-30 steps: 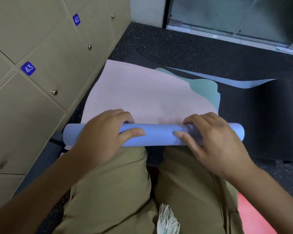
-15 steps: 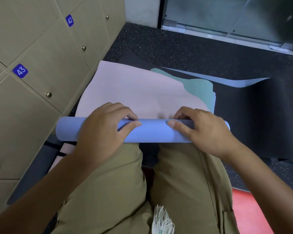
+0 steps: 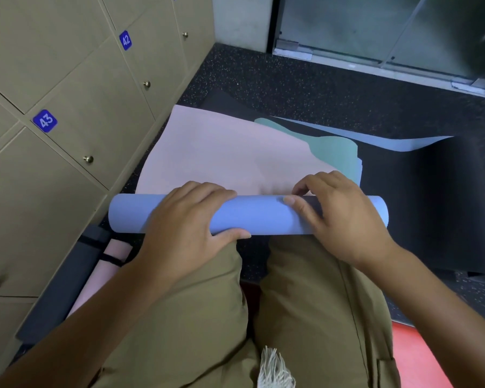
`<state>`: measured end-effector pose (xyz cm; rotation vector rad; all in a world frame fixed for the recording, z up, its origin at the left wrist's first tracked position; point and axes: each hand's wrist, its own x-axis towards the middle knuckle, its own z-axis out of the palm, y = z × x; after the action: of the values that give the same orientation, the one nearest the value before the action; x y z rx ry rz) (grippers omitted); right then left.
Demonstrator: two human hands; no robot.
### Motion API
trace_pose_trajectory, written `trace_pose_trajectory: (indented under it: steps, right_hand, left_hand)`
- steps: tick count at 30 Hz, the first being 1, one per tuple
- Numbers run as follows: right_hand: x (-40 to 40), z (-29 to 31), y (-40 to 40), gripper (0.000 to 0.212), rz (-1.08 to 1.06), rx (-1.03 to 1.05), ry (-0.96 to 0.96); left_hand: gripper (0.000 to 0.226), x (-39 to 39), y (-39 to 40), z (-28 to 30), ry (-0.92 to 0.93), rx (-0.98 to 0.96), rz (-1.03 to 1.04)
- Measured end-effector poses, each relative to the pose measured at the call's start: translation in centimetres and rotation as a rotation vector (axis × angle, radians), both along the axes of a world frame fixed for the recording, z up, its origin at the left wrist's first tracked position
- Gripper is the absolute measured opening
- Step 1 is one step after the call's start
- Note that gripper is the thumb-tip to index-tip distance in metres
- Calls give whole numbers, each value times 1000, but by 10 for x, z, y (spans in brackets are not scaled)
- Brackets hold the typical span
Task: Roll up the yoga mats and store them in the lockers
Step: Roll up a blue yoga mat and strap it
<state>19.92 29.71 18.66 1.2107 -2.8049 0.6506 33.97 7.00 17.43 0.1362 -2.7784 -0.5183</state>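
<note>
Down on the floor by the lockers [image 3: 67, 113], the person is kneeling over the mat [image 3: 224, 152] and working it into a roll [image 3: 261, 215]. Both hands are sitting on that roll, set apart toward its two ends, and that spread looks meant to keep the ends even so the tube is not coning. Left hand [image 3: 189, 217] is draping over the top with fingers curled round the far side and thumb tucked under the near edge, clamping the tube tight. Right hand [image 3: 339, 211] is lying across the other end, its fingertips [image 3: 297, 191] curling in at the seam where roll meets flat sheet, thumb pressing on the blue face, probably to keep the wrap snug. Pink side of the mat is stretching away flat, overlapping a green mat [image 3: 336, 155] and a black mat [image 3: 445, 203]. Two finished rolls [image 3: 76, 275], strapped, are waiting beside the locker doors, all of which are looking closed. Plenty of mat is left to roll, I'd judge.
</note>
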Motion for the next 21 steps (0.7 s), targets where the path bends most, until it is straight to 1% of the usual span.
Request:
trace_pose_trajectory:
  steps: [3,6,10,14,17,19,21]
  right_hand:
    - [12,-3,0,40,-19,15,149]
    - [19,-3,1,42,2,30,229]
    - [20,-12,0,57,25,65,211]
    - [9,-17,-2,57,42,56,188]
    - [-1,-14,-6,55,56,77,145]
    - [-8,-11,-11,58,59,99,101]
    - [-15,-8,-16,62,58,122,44]
  left_hand:
    - [62,-9,-7,7,-62,68,-28]
    - [50,-19,-14,15,-156,156,-25]
    - [44,-32,-24,20,-243,229,-46]
    - [45,-41,-29,19,-295,175,-74]
    - [43,-44,-30,18,-235,184,-65]
    - [36,-44,-28,17,-129,248,-60]
    - [32,-41,-24,13,-19,235,-40]
